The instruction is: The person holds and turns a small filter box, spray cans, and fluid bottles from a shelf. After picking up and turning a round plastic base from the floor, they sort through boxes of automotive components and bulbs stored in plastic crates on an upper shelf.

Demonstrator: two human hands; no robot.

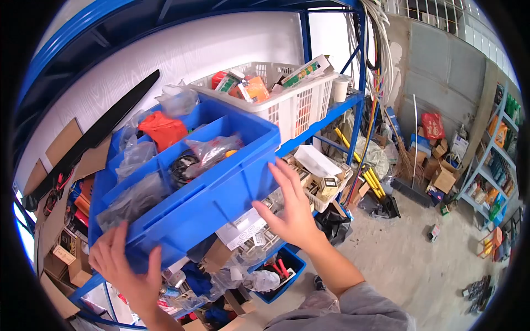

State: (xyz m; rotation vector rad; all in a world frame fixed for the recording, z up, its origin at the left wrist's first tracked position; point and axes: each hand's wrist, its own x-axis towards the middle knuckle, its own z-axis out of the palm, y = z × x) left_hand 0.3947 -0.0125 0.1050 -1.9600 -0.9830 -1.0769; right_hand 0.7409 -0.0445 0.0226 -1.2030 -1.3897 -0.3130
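A blue divided plastic bin [207, 207] sits at a slant on the upper shelf, its near side jutting toward me. Plastic bags lie in its compartments, with a red bag [163, 130] at the back and a coiled black cable [183, 168] near the middle. My left hand [124, 265] grips the bin's near left corner, fingertips at the rim and thumb against the front wall. At the near right corner my right hand [290, 207] holds the wall, fingers stretched along the side and thumb lower on the front. Both palms are partly hidden.
Behind the bin stands a white basket [302, 105] of small boxes, with a paper cup [340, 88] beside it. An opened cardboard carton [83, 182] is at left. The lower shelf holds many small boxes [328, 187]. A broom [411, 190] stands on the floor.
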